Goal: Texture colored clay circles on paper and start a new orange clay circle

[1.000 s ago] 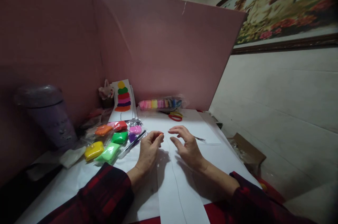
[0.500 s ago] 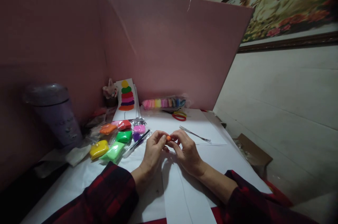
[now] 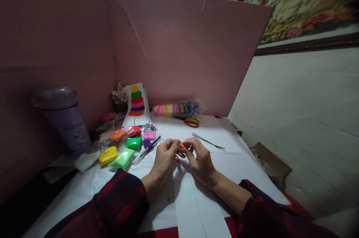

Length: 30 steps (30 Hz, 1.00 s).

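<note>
A small lump of orange modelling clay (image 3: 181,145) is pinched between the fingertips of both hands. My left hand (image 3: 165,154) grips it from the left, its thumb and forefinger bent around the lump. From the right, my right hand (image 3: 201,163) presses on it with thumb and forefinger. Below the hands lies a white sheet of paper (image 3: 196,208) with a thin curved line drawn on it. Behind my right hand rests a slim metal tool (image 3: 207,141); its far end is too small to make out.
Packets of clay, yellow (image 3: 108,155), light green (image 3: 122,158) and green (image 3: 134,143), lie left beside a pen (image 3: 146,151). A purple tumbler (image 3: 66,122) stands far left. At the back are scissors (image 3: 192,122), a bag of coloured clay (image 3: 175,108) and a painted card (image 3: 136,103).
The view has shifted slightly, so the table things appear a little further right. Both hands still hold the orange clay, and its visible shape between the fingertips has changed a little.
</note>
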Tool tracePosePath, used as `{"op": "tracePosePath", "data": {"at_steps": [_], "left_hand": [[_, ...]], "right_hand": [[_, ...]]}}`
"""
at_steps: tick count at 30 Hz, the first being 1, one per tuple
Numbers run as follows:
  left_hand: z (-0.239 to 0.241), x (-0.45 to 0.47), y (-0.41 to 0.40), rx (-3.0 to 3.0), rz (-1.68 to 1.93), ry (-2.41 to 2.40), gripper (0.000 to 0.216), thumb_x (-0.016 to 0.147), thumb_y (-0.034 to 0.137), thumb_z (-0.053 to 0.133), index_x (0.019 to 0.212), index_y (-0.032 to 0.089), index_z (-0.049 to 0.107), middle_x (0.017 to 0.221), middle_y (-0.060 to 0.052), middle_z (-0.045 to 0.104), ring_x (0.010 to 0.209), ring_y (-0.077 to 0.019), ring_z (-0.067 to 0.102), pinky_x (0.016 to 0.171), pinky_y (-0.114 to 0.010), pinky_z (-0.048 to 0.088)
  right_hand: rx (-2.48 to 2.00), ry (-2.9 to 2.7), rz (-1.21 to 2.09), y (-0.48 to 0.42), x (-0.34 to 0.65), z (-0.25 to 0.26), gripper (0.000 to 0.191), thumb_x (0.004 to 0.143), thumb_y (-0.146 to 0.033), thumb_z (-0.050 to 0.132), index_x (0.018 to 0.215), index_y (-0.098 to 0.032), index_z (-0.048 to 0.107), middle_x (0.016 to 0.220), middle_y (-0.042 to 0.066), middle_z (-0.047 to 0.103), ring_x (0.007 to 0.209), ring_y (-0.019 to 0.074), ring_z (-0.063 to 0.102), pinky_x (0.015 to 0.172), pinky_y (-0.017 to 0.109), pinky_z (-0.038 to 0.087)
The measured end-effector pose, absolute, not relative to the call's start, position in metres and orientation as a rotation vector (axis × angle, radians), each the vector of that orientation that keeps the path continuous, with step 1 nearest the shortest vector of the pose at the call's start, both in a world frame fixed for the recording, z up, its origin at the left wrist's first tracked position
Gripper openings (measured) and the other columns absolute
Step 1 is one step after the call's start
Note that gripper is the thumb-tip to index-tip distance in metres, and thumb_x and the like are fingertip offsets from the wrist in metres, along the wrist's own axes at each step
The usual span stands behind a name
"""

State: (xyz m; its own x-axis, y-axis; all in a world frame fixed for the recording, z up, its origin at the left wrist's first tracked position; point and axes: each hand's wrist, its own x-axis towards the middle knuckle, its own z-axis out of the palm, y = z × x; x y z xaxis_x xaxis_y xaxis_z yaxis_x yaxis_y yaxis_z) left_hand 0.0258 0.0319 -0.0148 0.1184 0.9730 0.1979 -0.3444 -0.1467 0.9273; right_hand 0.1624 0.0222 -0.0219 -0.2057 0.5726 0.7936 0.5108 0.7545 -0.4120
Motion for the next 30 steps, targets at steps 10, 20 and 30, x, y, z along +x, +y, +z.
{"op": "tracePosePath", "data": {"at_steps": [10,20,30], "left_hand": [[-0.0152,0.0249,0.0331,1.128,1.348,0.74,0.033,0.069,0.042,0.075,0.075,0.012,0.063,0.062,-0.002,0.065,0.052,-0.0117,0.059,0.045,-0.02,0.041],[-0.0139,0.0238,0.0335,1.133,1.338,0.794,0.034,0.071,0.044,0.073,0.076,0.012,0.063,0.066,-0.003,0.066,0.056,-0.0119,0.06,0.048,-0.02,0.042],[-0.0141,0.0236,0.033,1.216,1.267,0.815,0.037,0.069,0.047,0.075,0.074,0.01,0.068,0.058,-0.002,0.063,0.049,-0.0097,0.054,0.045,-0.019,0.038]], "right_hand": [[-0.822,-1.798,0.128,0.0232,0.1642,-0.0207,0.009,0.09,-0.011,0.053,0.089,-0.021,0.053,0.082,0.002,0.056,0.07,0.0149,0.053,0.067,0.029,0.045],[-0.858,-1.767,0.128,0.0208,0.1639,-0.0205,0.006,0.091,-0.014,0.054,0.088,-0.02,0.057,0.081,0.002,0.058,0.07,0.015,0.055,0.066,0.029,0.046],[-0.86,-1.773,0.169,0.0231,0.166,-0.0235,0.007,0.089,-0.013,0.055,0.089,-0.02,0.056,0.079,0.001,0.059,0.07,0.0146,0.057,0.066,0.028,0.047]]}}
